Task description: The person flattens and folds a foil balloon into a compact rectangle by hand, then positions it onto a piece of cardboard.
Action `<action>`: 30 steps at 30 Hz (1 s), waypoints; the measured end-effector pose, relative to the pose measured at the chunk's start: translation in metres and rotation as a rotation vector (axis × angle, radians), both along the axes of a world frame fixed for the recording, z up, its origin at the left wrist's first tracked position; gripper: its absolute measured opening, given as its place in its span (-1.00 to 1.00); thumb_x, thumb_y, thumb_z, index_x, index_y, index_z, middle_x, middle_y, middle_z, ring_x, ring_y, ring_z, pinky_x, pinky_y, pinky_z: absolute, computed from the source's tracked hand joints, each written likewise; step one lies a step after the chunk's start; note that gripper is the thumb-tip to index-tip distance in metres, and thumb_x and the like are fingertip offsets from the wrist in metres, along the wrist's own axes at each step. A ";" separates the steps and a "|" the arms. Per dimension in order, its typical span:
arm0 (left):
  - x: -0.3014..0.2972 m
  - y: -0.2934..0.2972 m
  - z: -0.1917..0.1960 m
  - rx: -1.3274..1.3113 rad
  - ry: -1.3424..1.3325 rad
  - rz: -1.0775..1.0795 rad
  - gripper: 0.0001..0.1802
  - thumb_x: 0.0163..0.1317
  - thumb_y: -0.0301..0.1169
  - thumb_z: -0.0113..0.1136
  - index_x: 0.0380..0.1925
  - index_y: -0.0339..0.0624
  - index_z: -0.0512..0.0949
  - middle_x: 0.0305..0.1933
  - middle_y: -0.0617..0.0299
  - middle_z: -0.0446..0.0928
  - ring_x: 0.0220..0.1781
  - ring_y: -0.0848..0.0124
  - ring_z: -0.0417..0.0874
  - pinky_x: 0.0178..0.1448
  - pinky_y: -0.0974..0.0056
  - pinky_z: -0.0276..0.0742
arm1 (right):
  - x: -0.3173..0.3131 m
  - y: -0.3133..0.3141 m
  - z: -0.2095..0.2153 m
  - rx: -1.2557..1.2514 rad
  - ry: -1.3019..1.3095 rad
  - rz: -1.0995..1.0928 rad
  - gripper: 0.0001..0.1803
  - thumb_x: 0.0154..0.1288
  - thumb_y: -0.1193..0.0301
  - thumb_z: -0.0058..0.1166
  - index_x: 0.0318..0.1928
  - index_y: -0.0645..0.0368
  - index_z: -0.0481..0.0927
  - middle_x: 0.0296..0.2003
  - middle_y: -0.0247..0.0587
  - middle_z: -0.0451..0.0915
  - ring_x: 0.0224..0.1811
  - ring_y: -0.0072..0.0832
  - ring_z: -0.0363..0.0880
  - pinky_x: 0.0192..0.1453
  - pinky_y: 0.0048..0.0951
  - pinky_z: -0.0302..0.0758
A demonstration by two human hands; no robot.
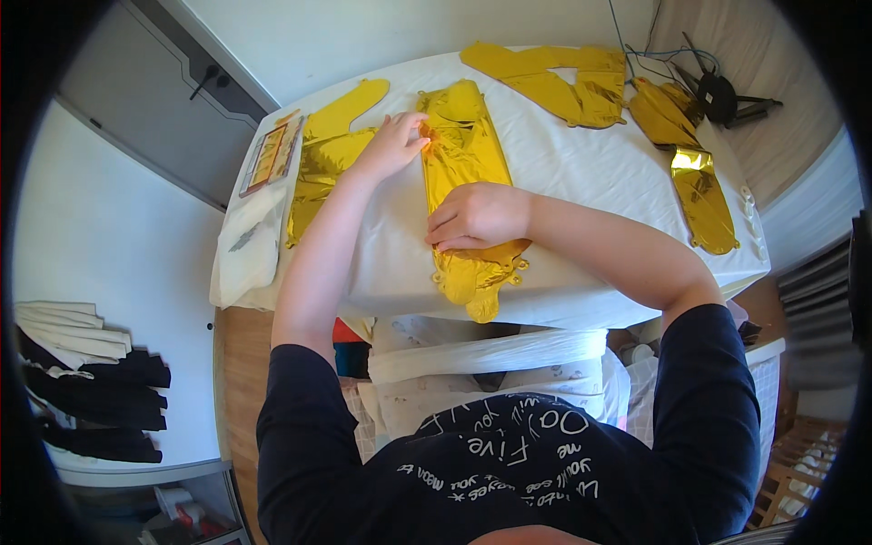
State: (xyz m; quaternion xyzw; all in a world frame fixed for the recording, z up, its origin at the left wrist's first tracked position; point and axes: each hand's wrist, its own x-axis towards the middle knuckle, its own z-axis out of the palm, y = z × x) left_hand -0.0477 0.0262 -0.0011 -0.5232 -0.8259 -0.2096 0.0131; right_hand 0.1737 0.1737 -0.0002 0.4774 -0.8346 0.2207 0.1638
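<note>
A flat, uninflated gold foil balloon [463, 150] lies lengthwise on the white-covered table [391, 245] in front of me. My left hand [392, 145] is at its left edge, toward the far end, with thumb and fingertips closed on the foil. Lower down, my right hand [480, 216] lies across the same balloon, its fingers curled at the left edge and hiding part of it. Below that hand the near end of the foil bunches up, with small tabs along its rim.
More flat gold foil balloons lie at the left [327, 173], at the back [545, 77] and at the right [704, 204]. A flat printed package [268, 154] and a whitish plastic bag [250, 241] are on the left edge. A black router [718, 95] with cables stands back right.
</note>
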 end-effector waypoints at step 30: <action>0.081 0.006 -0.007 -0.189 0.147 -0.301 -0.17 0.55 0.21 -0.17 0.58 -0.14 0.17 0.68 -0.02 0.10 0.73 0.04 -0.01 0.72 -0.06 -0.07 | -0.030 0.069 -0.013 0.033 0.057 -1.091 -0.72 0.49 0.32 0.02 0.06 0.14 0.67 0.15 -0.14 0.65 0.34 -0.18 0.52 0.46 -0.07 0.41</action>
